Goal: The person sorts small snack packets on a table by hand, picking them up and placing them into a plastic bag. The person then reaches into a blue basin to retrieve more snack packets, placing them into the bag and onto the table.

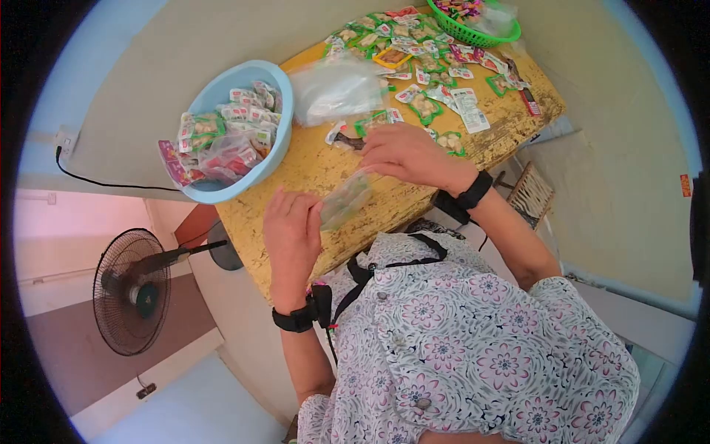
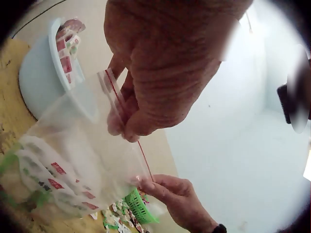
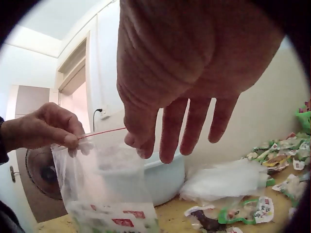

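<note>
Both hands hold a clear zip-lock bag (image 2: pixel 73 141) by its top edge, which carries a red line. Small white and green snack packets (image 2: pixel 53 179) lie in its lower part. My left hand (image 1: pixel 293 231) pinches one end of the zip between thumb and fingers. At the other end my right hand (image 1: pixel 416 157) pinches the edge between thumb and forefinger, its other fingers stretched out in the right wrist view. The bag hangs over the yellow worn table (image 1: pixel 296 255), near its front edge.
A light blue basin (image 1: pixel 285 140) of filled bags stands at the table's left. Beside it lies a stack of clear empty bags (image 1: pixel 340 92). Loose snack packets (image 1: pixel 424 109) spread across the back and right, near a green basket (image 1: pixel 473 33). A fan (image 1: pixel 133 292) stands left of the table.
</note>
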`<state>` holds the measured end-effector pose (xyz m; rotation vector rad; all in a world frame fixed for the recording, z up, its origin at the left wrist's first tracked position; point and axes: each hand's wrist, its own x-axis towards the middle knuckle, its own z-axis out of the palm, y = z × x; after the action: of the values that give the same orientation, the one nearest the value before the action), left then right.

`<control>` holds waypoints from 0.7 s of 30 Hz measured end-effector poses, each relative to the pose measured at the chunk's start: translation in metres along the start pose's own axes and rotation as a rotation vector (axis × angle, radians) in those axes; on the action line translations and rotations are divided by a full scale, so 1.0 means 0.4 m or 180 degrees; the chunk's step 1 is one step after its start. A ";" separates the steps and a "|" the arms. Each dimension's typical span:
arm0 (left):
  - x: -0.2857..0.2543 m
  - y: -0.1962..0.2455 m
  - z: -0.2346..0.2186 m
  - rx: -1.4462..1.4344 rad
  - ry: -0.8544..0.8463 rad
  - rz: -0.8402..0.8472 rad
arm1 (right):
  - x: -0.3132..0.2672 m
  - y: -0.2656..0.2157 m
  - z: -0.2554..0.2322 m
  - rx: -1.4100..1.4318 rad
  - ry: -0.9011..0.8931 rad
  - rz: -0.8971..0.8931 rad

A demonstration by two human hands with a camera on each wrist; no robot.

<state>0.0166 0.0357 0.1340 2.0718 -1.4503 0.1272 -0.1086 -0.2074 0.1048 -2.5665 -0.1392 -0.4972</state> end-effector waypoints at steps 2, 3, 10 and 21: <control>-0.003 -0.005 -0.003 0.0039 -0.0019 -0.0021 | -0.021 0.022 -0.002 0.0124 -0.0187 0.0418; -0.002 -0.005 -0.006 0.0069 -0.0014 -0.0010 | -0.031 0.031 0.000 0.0186 -0.0278 0.0623; 0.001 0.006 -0.010 0.0178 -0.0112 0.0075 | -0.050 0.032 0.070 0.1081 -0.0117 0.0696; -0.029 -0.041 -0.025 -0.1079 -0.0119 -0.0650 | -0.055 0.071 0.201 0.2505 -0.0527 0.1259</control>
<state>0.0289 0.0541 0.1309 1.9322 -1.1781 -0.2253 -0.0979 -0.1910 0.0188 -1.7890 0.1017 -0.0471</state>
